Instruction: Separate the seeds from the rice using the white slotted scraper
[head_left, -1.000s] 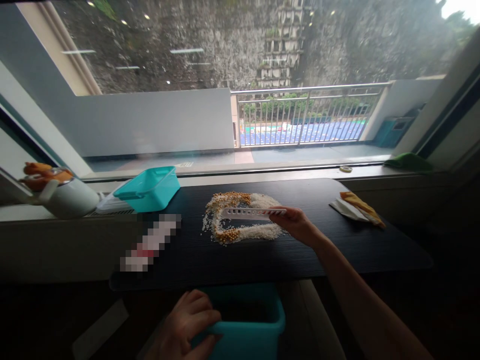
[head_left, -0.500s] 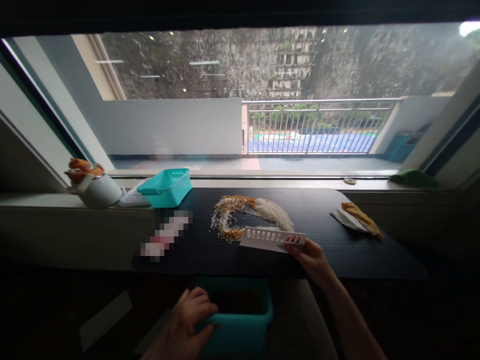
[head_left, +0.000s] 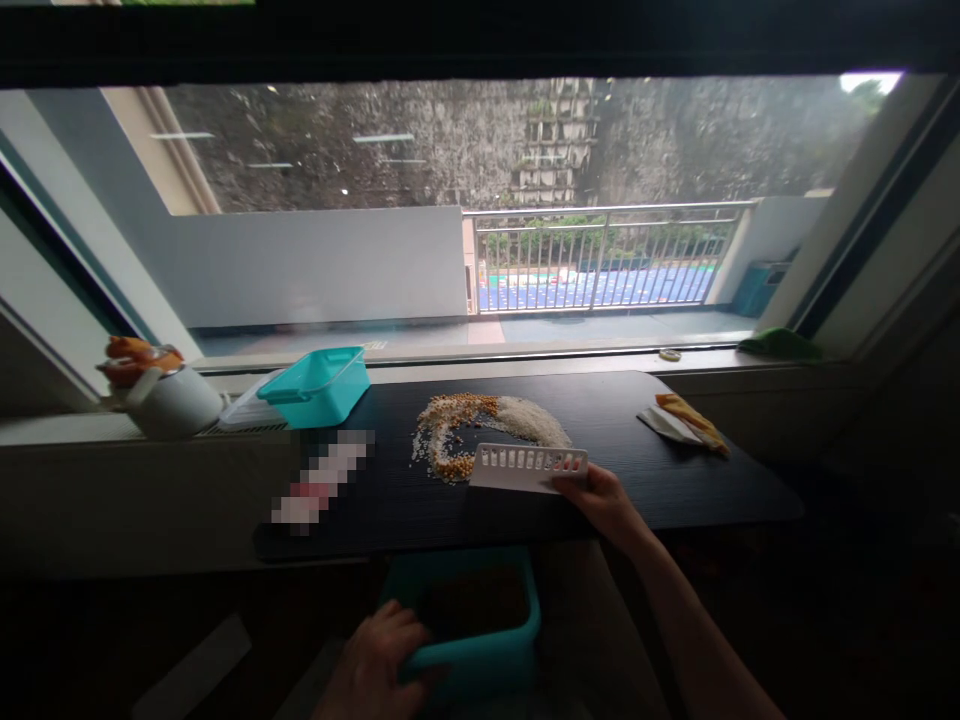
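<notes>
Right hand (head_left: 602, 495) has brought slotted white strip (head_left: 517, 474) from over the middle of the grain ring (head_left: 529, 415) toward the near edge of the black table (head_left: 427, 518), broad face now turned to view, hiding the ring's near stretch.

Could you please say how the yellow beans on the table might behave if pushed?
The yellow beans look small and roundish, so they would probably roll. Lying loose beside white grains, they would likely scatter and mix rather than slide as one.
</notes>
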